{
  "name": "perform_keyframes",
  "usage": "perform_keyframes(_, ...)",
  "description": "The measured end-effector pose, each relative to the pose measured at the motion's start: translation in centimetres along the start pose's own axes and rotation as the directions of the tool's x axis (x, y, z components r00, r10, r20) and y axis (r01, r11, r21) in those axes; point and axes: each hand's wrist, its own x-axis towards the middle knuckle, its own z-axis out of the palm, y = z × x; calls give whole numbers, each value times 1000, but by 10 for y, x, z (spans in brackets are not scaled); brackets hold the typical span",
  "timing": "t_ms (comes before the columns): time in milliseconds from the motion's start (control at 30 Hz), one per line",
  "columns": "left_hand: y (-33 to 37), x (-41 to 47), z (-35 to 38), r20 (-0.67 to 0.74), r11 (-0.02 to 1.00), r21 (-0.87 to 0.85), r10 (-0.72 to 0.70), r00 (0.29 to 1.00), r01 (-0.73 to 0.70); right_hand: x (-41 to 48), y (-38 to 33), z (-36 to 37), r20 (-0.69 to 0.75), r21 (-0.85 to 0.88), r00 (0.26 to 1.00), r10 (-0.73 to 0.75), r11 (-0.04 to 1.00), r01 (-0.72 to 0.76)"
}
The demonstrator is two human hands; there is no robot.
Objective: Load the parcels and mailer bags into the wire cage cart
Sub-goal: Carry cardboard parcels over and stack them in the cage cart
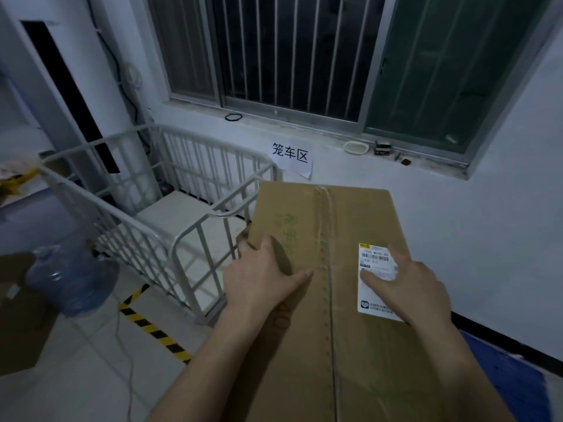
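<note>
Large cardboard parcel in front of the person, its far left corner just beside the white wire cage cart, which stands below a barred window. Left hand grips the parcel's left edge, fingers curled over it, thumb flat on top. Right hand lies open and flat on the top face, fingertips on the shipping label, gripping nothing; water jug on floor left of cart.
</note>
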Motion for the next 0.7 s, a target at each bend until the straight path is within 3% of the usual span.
perform_keyframes(133,-11,51,2,22,999,-14,34,999,-34,28,-28,14,-50,-39,998,49,998,-51)
perform_keyframes(333,-8,120,-3,5,990,-6,144,990,-144,66,-51,20,-97,43,987,128,991,-124)
perform_keyframes(500,17,165,0,6,972,-14,234,972,-234,89,-52,17,-227,68,955,188,982,-177)
perform_keyframes(700,58,207,20,25,951,-11,309,951,-309,136,-23,16,-150,56,945,291,957,-286)
